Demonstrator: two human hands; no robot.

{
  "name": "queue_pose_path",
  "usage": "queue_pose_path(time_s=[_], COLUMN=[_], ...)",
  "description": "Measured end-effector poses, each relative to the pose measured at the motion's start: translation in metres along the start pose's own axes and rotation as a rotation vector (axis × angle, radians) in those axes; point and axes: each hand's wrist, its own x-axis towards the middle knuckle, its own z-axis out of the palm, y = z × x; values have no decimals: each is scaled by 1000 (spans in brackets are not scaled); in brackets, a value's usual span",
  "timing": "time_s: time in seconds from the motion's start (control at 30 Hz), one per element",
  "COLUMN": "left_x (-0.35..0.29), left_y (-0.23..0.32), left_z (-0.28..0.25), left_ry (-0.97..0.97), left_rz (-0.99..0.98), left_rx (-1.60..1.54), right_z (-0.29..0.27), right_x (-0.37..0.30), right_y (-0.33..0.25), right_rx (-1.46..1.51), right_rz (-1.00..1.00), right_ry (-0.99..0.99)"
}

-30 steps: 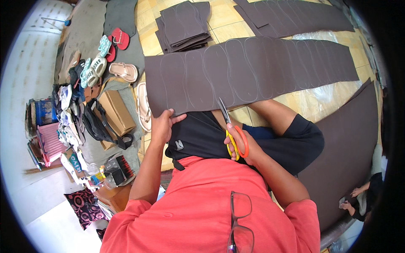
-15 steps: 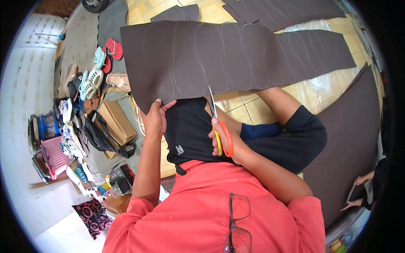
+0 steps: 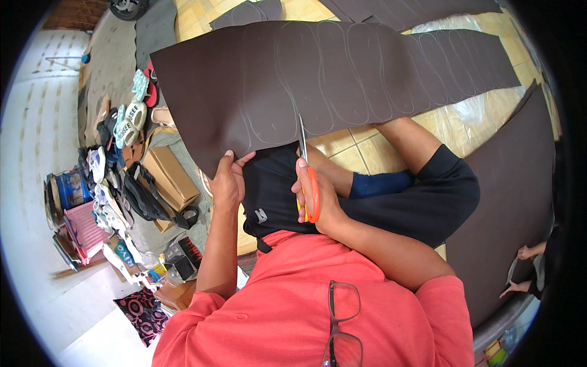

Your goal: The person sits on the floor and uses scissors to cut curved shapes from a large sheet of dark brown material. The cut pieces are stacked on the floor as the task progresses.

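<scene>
A long dark brown sheet (image 3: 202, 79), drawn with pale sole-shaped outlines, stretches across my lap and out to the right. My left hand (image 3: 228, 180) pinches its near edge at the left, thumb on top. In my right hand (image 3: 318, 202) are scissors (image 3: 312, 194) with orange and yellow handles, my fingers through the loops. Their blades point away from me and meet the sheet's near edge between two outlines. The lower blade is hidden beneath the sheet.
More brown sheets lie at the far side (image 3: 391, 12) and right (image 3: 495, 202) on yellow floor tiles. Shoes and sandals (image 3: 131, 119), a cardboard box (image 3: 171, 177) and a black bag (image 3: 143, 192) crowd the left. Another person's hands (image 3: 523, 269) show at the right edge.
The scissors have moved slightly left and their blades look more closed, further into the sheet. The sheet's left end has swung left and nearer, with my left hand still on its edge.
</scene>
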Motion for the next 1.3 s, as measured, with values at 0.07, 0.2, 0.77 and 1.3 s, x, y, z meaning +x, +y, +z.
queue_pose_path(time_s=[0.07, 0.2, 0.77, 1.3], left_x=[1, 3, -10, -14], left_y=[-3, -5, -1, -38], left_z=[-7, -14, 10, 32], left_ry=[23, 53, -74, -82], left_rz=[-17, -68, -140, -254], left_rx=[1, 1, -65, -108], right_z=[-5, -10, -22, -20], right_x=[-4, 2, 32, 40], right_y=[-6, -3, 2, -3], right_rx=[-31, -45, -71, -65], right_rz=[-17, -50, -154, -180], right_ry=[-18, -27, -35, -68])
